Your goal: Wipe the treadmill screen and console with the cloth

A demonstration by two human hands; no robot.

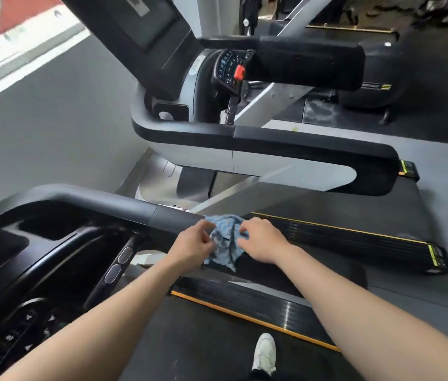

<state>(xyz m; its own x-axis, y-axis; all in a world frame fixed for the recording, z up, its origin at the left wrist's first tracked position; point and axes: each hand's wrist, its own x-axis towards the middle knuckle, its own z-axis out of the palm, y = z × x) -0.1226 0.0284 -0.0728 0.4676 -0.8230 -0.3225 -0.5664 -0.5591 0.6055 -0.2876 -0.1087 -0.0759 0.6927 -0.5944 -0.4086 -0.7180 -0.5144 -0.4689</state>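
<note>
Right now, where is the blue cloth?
In the head view, the blue cloth sits low and centre, held between the left hand and right hand, draped at the end of the near treadmill's handrail.

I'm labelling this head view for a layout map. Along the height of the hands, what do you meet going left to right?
Console → left hand → cloth → right hand → yellow-edged side rail of the next treadmill.

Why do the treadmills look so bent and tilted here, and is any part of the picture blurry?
Head view: the wide lens bows the handrail and tilts the scene; the top-left corner is smeared, while both hands, left and right, and the blue cloth are fairly sharp; soft glare streaks the near console.
</note>
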